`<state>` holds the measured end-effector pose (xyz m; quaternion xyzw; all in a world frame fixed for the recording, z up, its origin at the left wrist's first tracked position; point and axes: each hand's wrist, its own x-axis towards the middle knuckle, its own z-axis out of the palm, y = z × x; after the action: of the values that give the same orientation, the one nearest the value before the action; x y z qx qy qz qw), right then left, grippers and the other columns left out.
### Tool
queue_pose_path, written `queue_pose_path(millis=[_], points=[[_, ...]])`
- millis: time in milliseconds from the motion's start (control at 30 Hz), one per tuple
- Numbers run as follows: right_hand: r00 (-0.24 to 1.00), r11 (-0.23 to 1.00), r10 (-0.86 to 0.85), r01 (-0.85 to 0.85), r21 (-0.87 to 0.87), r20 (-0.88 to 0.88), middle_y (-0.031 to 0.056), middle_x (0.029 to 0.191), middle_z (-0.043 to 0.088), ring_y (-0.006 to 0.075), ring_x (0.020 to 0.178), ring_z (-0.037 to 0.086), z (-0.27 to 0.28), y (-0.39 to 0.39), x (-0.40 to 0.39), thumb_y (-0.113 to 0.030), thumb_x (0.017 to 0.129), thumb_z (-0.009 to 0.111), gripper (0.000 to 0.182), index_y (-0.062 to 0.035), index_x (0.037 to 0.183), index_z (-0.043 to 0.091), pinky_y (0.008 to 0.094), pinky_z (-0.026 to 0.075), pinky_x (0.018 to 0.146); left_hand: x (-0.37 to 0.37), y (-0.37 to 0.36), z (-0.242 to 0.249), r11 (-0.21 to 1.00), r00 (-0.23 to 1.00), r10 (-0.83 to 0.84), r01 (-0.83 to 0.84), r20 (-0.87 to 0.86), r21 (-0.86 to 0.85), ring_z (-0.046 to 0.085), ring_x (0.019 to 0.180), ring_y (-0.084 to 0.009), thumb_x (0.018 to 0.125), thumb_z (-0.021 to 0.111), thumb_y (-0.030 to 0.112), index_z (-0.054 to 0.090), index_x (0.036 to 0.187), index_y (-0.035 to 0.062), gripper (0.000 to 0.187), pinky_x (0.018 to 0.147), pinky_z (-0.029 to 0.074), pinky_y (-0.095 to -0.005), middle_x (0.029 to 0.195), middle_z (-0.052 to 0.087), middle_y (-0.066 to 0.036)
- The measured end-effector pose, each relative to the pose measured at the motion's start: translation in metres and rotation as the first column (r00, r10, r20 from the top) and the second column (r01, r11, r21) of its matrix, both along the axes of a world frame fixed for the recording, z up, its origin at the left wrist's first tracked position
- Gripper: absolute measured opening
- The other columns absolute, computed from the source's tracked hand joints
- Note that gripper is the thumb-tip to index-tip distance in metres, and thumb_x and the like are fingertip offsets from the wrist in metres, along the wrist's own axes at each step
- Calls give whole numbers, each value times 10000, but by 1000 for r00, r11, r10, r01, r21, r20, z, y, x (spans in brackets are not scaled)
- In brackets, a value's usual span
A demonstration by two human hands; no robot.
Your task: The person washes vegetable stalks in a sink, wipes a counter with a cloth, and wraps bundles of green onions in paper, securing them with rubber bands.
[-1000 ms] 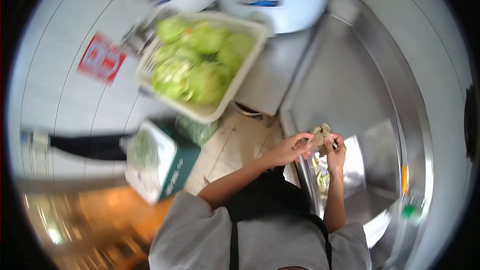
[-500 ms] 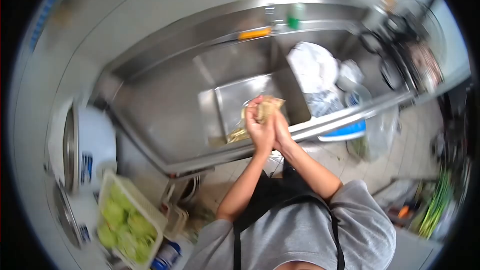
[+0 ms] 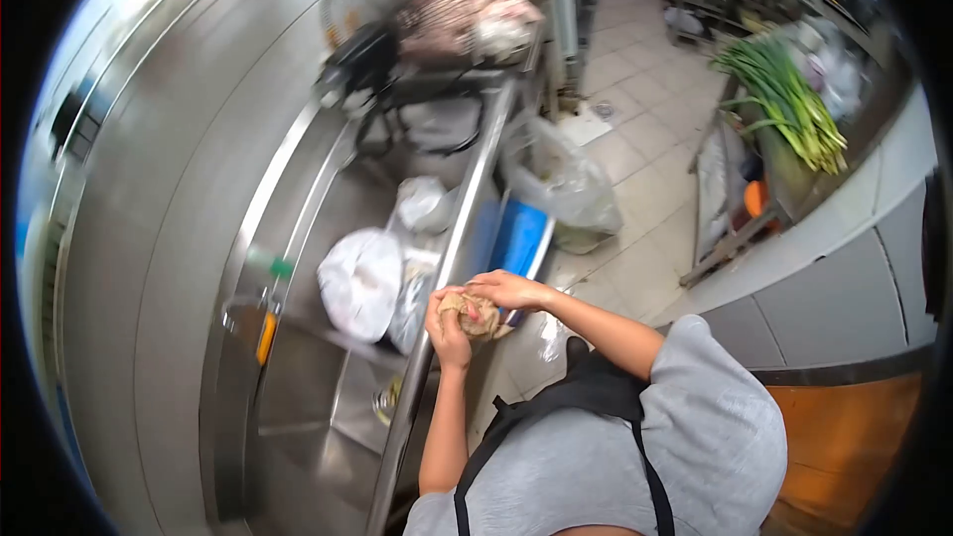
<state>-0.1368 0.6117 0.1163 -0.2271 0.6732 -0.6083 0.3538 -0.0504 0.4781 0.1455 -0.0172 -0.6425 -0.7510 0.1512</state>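
Note:
A crumpled tan cloth [image 3: 480, 317] is bunched between my two hands, beside the sink's front rim. My left hand [image 3: 451, 332] wraps round its left side with the fingers curled. From above and to the right, my right hand [image 3: 508, 290] is closed over its upper edge, so part of the cloth is covered. Just left of my hands, the metal sink [image 3: 298, 392] holds a white plastic bag [image 3: 361, 283] in one basin.
A blue container [image 3: 520, 238] and a clear plastic bag [image 3: 566, 179] stand on the floor beyond my hands. Spring onions [image 3: 784, 104] lie on a shelf at right. A black-framed fan [image 3: 362, 65] is near the sink's far end. An orange-handled item [image 3: 266, 337] rests by the tap.
My view and body have turned to the right. My hands with the cloth have moved from above the basin to the sink's front edge, and the right hand has shifted over the cloth.

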Motion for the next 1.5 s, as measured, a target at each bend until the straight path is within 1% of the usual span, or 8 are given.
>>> queue_pose_path(millis=[267, 433, 567, 633, 800, 933, 1167, 1500], points=[[699, 696, -682, 711, -105, 216, 90, 1077, 576, 176, 846, 609, -2, 243, -90, -303, 930, 418, 339, -78, 1169, 507, 311, 534, 632, -131, 64, -95, 686, 971, -143, 237, 192, -687, 533, 1044, -275, 902, 413, 106, 600, 1073, 26, 265, 905, 408, -348, 1077, 563, -155], [634, 625, -765, 773, -103, 117, 37, 1112, 565, 146, 953, 554, -19, 282, -118, -267, 925, 434, 282, -107, 1109, 578, 316, 494, 717, -208, 150, -147, 563, 738, -459, 673, 495, -480, 519, 1081, -267, 848, 561, 133, 436, 1287, 67, 462, 901, 418, -359, 1241, 493, -170], [608, 608, -746, 788, -97, 271, 56, 1153, 538, 146, 1021, 515, -11, 312, -151, -215, 931, 432, 279, -77, 1130, 569, 300, 485, 759, -281, 284, -177, 565, 739, -647, 630, 187, -533, 516, 1072, -228, 857, 567, 177, 345, 1323, 20, 540, 882, 437, -337, 1280, 441, -174], [392, 354, -919, 864, -359, 36, 85, 1139, 553, 159, 1043, 509, -23, 347, -167, -249, 913, 472, 322, -41, 1146, 552, 294, 452, 826, -312, 348, -121, 638, 514, -703, 760, 492, 118, 512, 1080, -237, 911, 469, 157, 341, 1307, 22, 438, 917, 445, -351, 1254, 454, -141], [-208, -243, -901, 969, -46, 381, 94, 995, 606, 162, 949, 560, -1, 435, -166, -80, 854, 472, 250, -9, 1064, 587, 267, 436, 846, -332, 482, -64, 46, 71, -915, 996, 398, -71, 434, 1168, -239, 913, 488, 217, 255, 1336, -22, 539, 964, 359, -336, 1300, 413, -158], [-674, -646, -699, 739, -191, -240, 99, 930, 625, 208, 924, 582, -20, 533, -130, 39, 770, 413, 278, -4, 953, 618, 287, 446, 834, -324, 540, -19, -331, -251, -861, 937, 442, -114, 422, 1186, -236, 909, 508, 253, 158, 1398, 40, 638, 951, 368, -343, 1346, 367, -182], [-205, -921, -388, 60, 384, -899, 192, 1378, 297, 424, 1252, 274, -59, 671, -126, -336, 882, 397, 497, -101, 1319, 376, 511, 270, 1000, -403, 615, -32, -700, -544, -666, 693, 510, -173, 431, 1201, -273, 909, 499, 248, 304, 1364, 81, 522, 951, 372, -327, 1298, 436, -201], [-89, -876, -479, 109, 470, -873, 160, 1338, 379, 397, 1212, 355, -50, 942, -30, -468, 846, 442, 509, -207, 1283, 437, 485, 312, 984, -628, 629, -132, 19, 201, -823, 944, 532, -329, 516, 1087, -212, 902, 505, 133, 461, 1234, -12, 365, 933, 391, -306, 1172, 542, -159]])
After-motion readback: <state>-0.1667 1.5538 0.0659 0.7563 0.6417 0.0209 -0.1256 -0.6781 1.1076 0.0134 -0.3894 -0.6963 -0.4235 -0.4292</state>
